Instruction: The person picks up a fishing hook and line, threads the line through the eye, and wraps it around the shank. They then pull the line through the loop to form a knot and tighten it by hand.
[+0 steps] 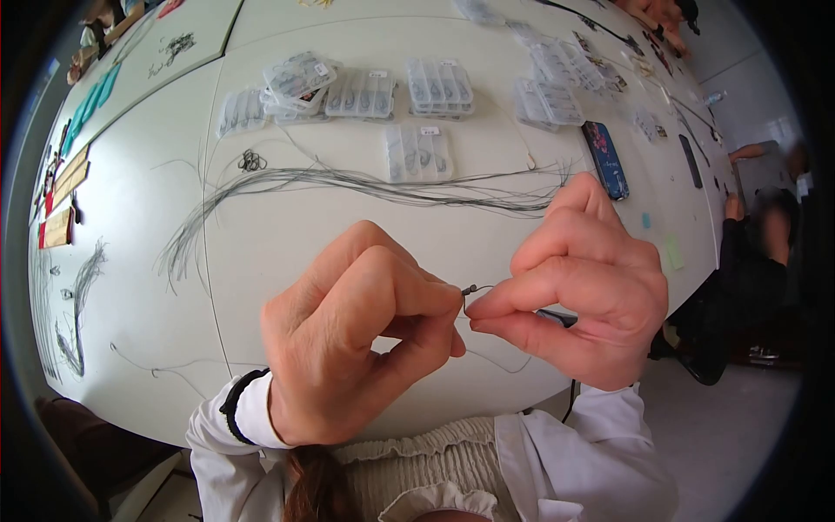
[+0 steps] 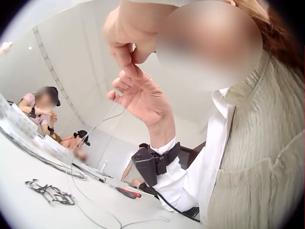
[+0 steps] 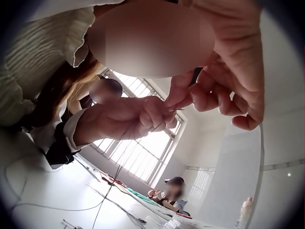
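Both hands meet in front of the chest, above the table [image 1: 287,339]. Between its thumb and index finger, the left hand [image 1: 348,322] pinches a small dark cylindrical piece [image 1: 470,290]; the fingertips hide part of it. A thin dark line curves from that piece toward the right hand [image 1: 591,278], whose thumb and index fingertip pinch it. In the left wrist view a pale line [image 2: 102,119] trails from the hands down to the table. Behind the hands lies a long bundle of thin grey lines [image 1: 348,181], its strands fanned at the left end.
Clear plastic boxes [image 1: 361,92] of small metal pieces stand stacked at the back. A dark tangle [image 1: 252,160] lies by the bundle, and a patterned phone [image 1: 604,161] at its right end. Red-handled pliers [image 2: 127,192] rest on the table. Other people sit around it.
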`<state>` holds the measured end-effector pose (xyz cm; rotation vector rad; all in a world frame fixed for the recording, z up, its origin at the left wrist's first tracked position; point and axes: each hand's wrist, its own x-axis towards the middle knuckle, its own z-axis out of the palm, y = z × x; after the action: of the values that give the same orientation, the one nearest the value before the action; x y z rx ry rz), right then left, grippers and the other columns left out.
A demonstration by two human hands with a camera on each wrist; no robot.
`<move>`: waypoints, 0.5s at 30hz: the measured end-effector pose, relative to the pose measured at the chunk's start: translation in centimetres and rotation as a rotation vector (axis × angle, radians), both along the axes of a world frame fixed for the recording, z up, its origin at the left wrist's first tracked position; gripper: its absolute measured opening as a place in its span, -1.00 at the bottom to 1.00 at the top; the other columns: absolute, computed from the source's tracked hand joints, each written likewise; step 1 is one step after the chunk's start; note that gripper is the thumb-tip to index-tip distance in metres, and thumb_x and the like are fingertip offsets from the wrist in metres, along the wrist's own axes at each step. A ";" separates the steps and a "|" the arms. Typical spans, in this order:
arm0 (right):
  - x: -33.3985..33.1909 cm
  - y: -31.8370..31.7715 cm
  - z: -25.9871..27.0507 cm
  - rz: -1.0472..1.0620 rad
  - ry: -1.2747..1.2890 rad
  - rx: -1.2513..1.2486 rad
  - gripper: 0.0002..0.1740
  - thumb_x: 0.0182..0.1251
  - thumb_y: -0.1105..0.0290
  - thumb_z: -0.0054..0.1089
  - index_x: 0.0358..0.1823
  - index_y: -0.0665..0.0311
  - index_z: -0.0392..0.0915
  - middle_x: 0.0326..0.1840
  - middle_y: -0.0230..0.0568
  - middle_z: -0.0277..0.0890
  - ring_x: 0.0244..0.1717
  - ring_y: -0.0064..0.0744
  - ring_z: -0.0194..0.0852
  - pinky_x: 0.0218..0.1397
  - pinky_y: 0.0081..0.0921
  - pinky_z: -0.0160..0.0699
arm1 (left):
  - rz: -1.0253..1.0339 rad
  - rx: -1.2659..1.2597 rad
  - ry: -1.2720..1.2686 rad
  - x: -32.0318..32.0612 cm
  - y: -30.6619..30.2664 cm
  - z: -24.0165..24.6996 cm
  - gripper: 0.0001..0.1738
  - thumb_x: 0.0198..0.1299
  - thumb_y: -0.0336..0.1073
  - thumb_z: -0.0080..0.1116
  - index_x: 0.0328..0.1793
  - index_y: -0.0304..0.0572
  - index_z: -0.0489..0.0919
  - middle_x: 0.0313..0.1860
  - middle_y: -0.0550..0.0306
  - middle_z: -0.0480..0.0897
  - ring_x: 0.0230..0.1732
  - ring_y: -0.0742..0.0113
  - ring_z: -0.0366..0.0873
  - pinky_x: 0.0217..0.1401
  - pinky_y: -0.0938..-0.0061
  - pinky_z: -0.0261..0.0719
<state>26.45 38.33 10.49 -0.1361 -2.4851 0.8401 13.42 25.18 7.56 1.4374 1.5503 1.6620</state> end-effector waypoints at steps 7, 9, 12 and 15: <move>0.0 -0.2 0.0 0.005 0.007 -0.014 -0.73 -0.47 0.53 0.46 -0.55 0.20 0.66 -0.59 -0.48 0.40 -0.47 -0.45 0.13 -0.45 -0.56 0.03 | 0.031 0.121 0.292 -0.3 -0.1 -0.1 -0.76 -0.18 -0.76 0.16 -0.41 -0.35 0.45 -0.44 -0.01 0.51 -0.59 0.41 0.57 -0.62 0.61 0.58; 0.0 -0.3 0.0 0.007 0.012 -0.017 -0.73 -0.47 0.54 0.46 -0.56 0.20 0.65 -0.59 -0.47 0.40 -0.47 -0.45 0.13 -0.46 -0.56 0.03 | 0.061 0.100 0.422 -0.2 -0.3 0.1 -0.75 -0.17 -0.73 0.22 -0.39 -0.32 0.47 -0.44 -0.01 0.52 -0.58 0.41 0.59 -0.62 0.64 0.59; 0.0 -0.3 0.1 0.014 0.014 -0.002 -0.72 -0.49 0.54 0.46 -0.57 0.21 0.64 -0.59 -0.47 0.40 -0.48 -0.45 0.14 -0.47 -0.55 0.03 | 0.095 0.143 0.424 0.1 -0.3 -0.2 -0.74 -0.17 -0.70 0.27 -0.38 -0.30 0.48 -0.46 0.01 0.52 -0.56 0.40 0.60 -0.62 0.64 0.59; 0.0 -0.3 0.1 0.012 0.019 0.008 -0.72 -0.50 0.54 0.46 -0.58 0.21 0.64 -0.60 -0.47 0.40 -0.49 -0.45 0.15 -0.48 -0.55 0.03 | 0.115 0.151 0.423 0.3 -0.3 -0.3 -0.74 -0.17 -0.70 0.29 -0.37 -0.28 0.49 -0.46 0.03 0.53 -0.55 0.40 0.61 -0.61 0.63 0.59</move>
<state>26.42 38.04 10.57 -0.1101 -2.4731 0.8323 13.68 24.86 7.25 1.9082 1.7865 1.6420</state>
